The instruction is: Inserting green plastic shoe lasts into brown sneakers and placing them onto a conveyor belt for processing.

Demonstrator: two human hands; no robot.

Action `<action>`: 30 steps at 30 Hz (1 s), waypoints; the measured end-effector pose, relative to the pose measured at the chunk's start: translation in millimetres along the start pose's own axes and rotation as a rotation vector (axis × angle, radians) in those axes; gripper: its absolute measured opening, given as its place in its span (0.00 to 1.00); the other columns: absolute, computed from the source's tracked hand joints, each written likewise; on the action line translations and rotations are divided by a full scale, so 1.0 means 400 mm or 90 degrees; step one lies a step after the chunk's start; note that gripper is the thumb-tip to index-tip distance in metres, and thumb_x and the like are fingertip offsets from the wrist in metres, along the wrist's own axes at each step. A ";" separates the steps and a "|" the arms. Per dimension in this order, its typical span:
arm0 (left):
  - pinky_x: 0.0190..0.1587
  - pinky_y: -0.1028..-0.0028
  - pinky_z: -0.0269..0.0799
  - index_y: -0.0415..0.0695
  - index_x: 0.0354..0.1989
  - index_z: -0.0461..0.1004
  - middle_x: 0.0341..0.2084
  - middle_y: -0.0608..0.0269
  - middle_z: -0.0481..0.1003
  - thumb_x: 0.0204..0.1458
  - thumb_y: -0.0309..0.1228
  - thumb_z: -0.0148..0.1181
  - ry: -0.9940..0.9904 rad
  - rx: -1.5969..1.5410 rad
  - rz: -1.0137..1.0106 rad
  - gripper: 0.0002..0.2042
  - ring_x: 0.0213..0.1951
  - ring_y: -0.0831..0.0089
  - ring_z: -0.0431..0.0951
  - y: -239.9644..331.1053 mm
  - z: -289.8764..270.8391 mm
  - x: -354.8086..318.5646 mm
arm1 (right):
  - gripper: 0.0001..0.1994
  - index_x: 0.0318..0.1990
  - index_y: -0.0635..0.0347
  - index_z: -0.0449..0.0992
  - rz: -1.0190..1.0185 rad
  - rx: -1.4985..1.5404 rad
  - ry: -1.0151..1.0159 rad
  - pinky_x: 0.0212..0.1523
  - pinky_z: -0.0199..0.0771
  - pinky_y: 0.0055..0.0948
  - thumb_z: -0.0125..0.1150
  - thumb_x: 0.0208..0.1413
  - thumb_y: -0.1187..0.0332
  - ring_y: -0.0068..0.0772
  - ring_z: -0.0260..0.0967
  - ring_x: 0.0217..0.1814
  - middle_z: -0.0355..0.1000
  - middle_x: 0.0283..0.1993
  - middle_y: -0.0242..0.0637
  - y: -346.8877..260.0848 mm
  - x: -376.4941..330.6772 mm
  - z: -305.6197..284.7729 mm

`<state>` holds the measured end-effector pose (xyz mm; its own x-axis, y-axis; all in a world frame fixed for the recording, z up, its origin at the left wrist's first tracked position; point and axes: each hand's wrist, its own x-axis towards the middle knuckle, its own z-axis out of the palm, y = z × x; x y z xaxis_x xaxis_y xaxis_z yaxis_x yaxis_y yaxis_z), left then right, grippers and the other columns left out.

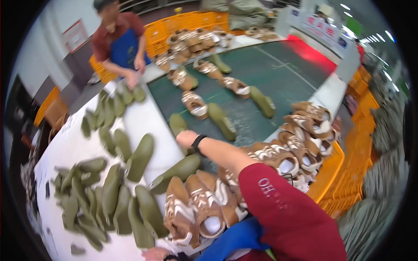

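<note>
My right hand (187, 139) reaches to the edge of the green conveyor belt (278, 78), closed round the middle of an olive-green shoe last (177, 123). A black band circles that wrist. Partly cut off at the lower edge, my left hand (156, 254) is beside the heel of another last (141, 228); its fingers are too blurred to read. Just right of it stand tan-and-white shoe uppers (208, 204) in a row. Several lasts and uppers lie on the belt, including one upper (194, 104) beside a last (221, 122).
Many loose lasts (80, 195) cover the white table (56, 143). Across it, a person in a blue apron (124, 50) handles lasts. More uppers (187, 41) are piled along the far side. Orange crates (348, 182) stand at right, with another orange crate (213, 19) behind.
</note>
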<state>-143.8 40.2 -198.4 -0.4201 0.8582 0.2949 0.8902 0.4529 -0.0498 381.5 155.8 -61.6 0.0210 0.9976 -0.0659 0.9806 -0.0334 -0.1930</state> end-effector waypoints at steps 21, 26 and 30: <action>0.65 0.61 0.43 0.37 0.54 0.62 0.56 0.50 0.60 0.59 0.32 0.35 0.044 -0.108 -0.113 0.18 0.60 0.58 0.56 -0.022 -0.011 0.024 | 0.32 0.59 0.63 0.50 0.289 0.070 -0.081 0.44 0.69 0.43 0.54 0.46 0.68 0.53 0.69 0.45 0.71 0.40 0.57 0.056 -0.052 0.054; 0.65 0.61 0.42 0.37 0.55 0.61 0.57 0.50 0.60 0.59 0.33 0.33 0.026 -0.129 -0.149 0.19 0.60 0.58 0.56 -0.033 -0.031 0.022 | 0.33 0.60 0.65 0.48 0.289 0.083 -0.130 0.47 0.68 0.43 0.53 0.46 0.71 0.54 0.68 0.47 0.70 0.42 0.59 0.020 -0.075 0.059; 0.65 0.62 0.43 0.37 0.55 0.60 0.57 0.51 0.60 0.59 0.33 0.33 0.020 -0.112 -0.131 0.19 0.60 0.59 0.56 -0.043 -0.011 0.021 | 0.25 0.54 0.68 0.54 0.299 0.127 -0.170 0.47 0.69 0.43 0.50 0.46 0.75 0.54 0.67 0.50 0.69 0.44 0.59 -0.003 -0.121 0.032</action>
<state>-161.8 38.7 -190.9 -0.5923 0.7433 0.3109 0.8046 0.5658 0.1803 376.9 106.7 -70.8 0.3702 0.8243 -0.4283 0.8221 -0.5054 -0.2622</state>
